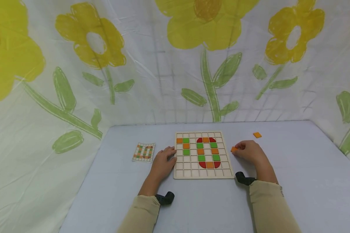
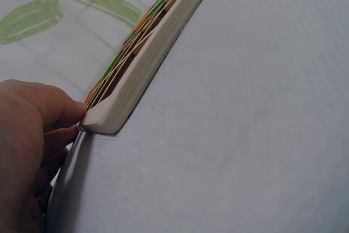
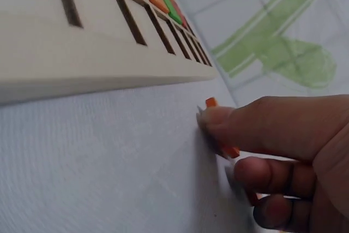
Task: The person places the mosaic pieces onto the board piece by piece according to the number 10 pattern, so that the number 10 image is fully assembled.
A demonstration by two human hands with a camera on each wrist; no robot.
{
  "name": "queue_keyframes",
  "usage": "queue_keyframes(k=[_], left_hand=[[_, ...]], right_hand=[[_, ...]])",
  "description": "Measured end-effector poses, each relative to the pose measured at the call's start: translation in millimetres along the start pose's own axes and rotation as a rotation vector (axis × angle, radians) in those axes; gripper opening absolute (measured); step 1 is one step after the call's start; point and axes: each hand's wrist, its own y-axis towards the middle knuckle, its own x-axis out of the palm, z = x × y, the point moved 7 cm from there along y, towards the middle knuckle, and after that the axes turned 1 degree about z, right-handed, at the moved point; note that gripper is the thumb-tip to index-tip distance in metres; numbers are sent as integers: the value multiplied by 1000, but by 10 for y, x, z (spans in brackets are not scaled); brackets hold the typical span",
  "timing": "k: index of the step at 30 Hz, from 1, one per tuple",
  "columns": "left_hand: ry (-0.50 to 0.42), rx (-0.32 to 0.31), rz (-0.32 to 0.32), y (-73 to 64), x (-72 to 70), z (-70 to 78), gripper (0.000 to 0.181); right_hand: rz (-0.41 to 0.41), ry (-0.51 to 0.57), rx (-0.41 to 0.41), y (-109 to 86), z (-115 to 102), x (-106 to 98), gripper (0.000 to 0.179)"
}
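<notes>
A square wooden grid board (image 1: 189,174) lies on the table, with orange, green and red tiles in some of its cells. My left hand (image 1: 164,164) rests at the board's left edge, its thumb and fingertips touching the rim. Just off the board's right side, my right hand (image 1: 250,151) pinches a small orange tile (image 1: 234,149) between thumb and fingers. In the right wrist view that orange tile (image 3: 211,102) is partly covered by the thumb. More orange shows behind the lower fingers there; whether it is a second tile I cannot tell.
A patterned card (image 1: 144,152) with a coloured grid lies left of the board. Another orange tile (image 1: 257,135) lies on the white table (image 1: 204,207), beyond the right hand. A curtain (image 1: 140,90) with painted yellow flowers hangs along the table's back edge.
</notes>
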Motion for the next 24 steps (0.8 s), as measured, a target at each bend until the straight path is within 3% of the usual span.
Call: queue_keyframes(k=[4,8,15,24], left_hand=[[3,-2,1,1,-9,-8,37],[4,-18,1,4,-9,-18,37],[-8,-14,-3,8,14,-22,36],[0,7,-7,12,-4,-10,36]], right_hand=[[30,15,-57,-4,-164,-12,43],[41,46,-168,-36,-502,68,37],[-13,61,-334,-189,-1126,474,30],[-36,-45,-399,-259,-1516,867,28]])
